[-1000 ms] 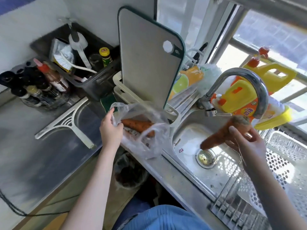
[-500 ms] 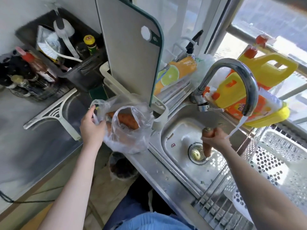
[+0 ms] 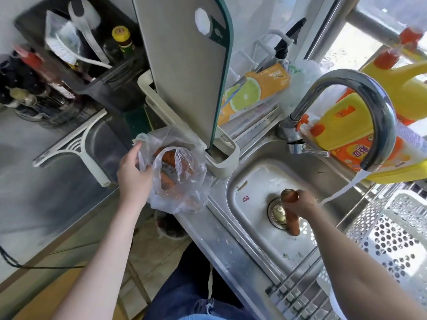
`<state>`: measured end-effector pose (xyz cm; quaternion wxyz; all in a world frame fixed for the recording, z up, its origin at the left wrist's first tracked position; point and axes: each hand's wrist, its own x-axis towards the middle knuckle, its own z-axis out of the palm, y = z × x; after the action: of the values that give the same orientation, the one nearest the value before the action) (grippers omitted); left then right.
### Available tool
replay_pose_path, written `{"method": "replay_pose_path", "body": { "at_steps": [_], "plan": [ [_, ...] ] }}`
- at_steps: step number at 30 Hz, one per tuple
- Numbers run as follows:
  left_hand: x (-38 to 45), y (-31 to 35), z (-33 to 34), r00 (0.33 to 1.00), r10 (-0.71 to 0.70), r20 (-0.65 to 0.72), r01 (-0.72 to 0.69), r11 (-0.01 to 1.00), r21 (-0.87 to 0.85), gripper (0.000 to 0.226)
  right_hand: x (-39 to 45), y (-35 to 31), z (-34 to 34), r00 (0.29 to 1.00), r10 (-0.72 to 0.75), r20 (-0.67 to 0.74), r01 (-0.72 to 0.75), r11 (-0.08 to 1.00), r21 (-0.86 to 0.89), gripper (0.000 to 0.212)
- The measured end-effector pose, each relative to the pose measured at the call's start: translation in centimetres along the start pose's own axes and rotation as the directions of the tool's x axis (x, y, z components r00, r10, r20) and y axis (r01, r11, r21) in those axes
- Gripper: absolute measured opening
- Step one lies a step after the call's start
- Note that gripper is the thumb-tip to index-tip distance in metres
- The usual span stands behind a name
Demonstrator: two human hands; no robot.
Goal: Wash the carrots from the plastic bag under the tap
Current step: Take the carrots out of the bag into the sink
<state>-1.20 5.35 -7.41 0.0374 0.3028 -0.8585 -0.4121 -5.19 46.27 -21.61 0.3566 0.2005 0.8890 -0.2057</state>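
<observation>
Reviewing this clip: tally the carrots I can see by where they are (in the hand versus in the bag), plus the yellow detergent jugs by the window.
Carrot held in the right hand over the sink: 1
Carrots visible in the plastic bag, which the left hand grips: 2; more may be hidden
Yellow detergent jugs: 2
Total: 5

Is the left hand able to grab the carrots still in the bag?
Probably yes. The left hand already pinches the plastic bag at its rim, the mouth gapes open upward, and the carrots in the bag lie just beside it with nothing covering them.
</observation>
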Motion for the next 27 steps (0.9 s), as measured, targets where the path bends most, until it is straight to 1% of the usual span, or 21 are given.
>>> {"method": "replay_pose_path", "body": {
  "at_steps": [2, 5, 13, 15, 16, 18, 19, 21, 24, 27],
  "plan": [
    [-0.1, 0.1, 0.2, 1.000, 0.003, -0.004, -0.003, 1.000, 0.007, 0.057, 0.4, -0.1, 0.3, 1.000, 0.009, 0.000, -0.009, 1.000, 0.001, 0.042],
    [-0.4, 0.3, 0.3, 1.000, 0.003, 0.001, -0.003, 1.000, 0.008, 0.056, 0.9, 0.0, 0.6, 0.998, 0.049, -0.032, -0.048, 0.998, 0.033, 0.046],
    [-0.9, 0.9, 0.4, 1.000, -0.004, 0.005, 0.004, 1.000, 0.009, 0.058, 2.0, 0.2, 1.5, 0.996, 0.083, -0.035, -0.079, 0.993, 0.089, 0.050],
    [-1.0, 0.8, 0.3, 1.000, -0.003, 0.001, 0.003, 1.000, 0.014, 0.057, 1.9, 0.1, 1.9, 0.994, 0.106, -0.031, -0.102, 0.990, 0.096, 0.044],
    [-1.0, 0.6, 0.3, 1.000, -0.004, 0.000, 0.004, 1.000, 0.021, 0.058, 1.8, 0.2, 2.1, 0.993, 0.117, -0.027, -0.113, 0.986, 0.123, 0.037],
    [-0.9, 0.3, 0.3, 1.000, -0.004, -0.004, 0.004, 1.000, 0.029, 0.058, 1.3, 0.2, 2.0, 0.988, 0.148, -0.051, -0.135, 0.970, 0.204, 0.016],
    [-0.9, 0.2, 0.3, 1.000, -0.001, -0.006, 0.001, 1.000, 0.030, 0.058, 1.3, 0.4, 1.9, 0.986, 0.156, -0.059, -0.140, 0.965, 0.221, 0.013],
    [-0.9, 0.0, 0.3, 1.000, 0.001, -0.007, 0.000, 1.000, 0.022, 0.058, 1.8, 0.7, 1.8, 0.984, 0.165, -0.064, -0.145, 0.959, 0.244, 0.019],
    [-0.9, -0.2, 0.4, 1.000, 0.010, 0.001, -0.010, 1.000, 0.011, 0.057, 2.6, 1.3, 1.6, 0.979, 0.192, -0.069, -0.154, 0.917, 0.368, 0.015],
    [-0.9, -0.3, 0.4, 1.000, 0.016, 0.023, -0.017, 1.000, 0.004, 0.057, 2.4, 1.5, 1.3, 0.981, 0.179, -0.079, -0.130, 0.898, 0.420, 0.020]
  ]
}}
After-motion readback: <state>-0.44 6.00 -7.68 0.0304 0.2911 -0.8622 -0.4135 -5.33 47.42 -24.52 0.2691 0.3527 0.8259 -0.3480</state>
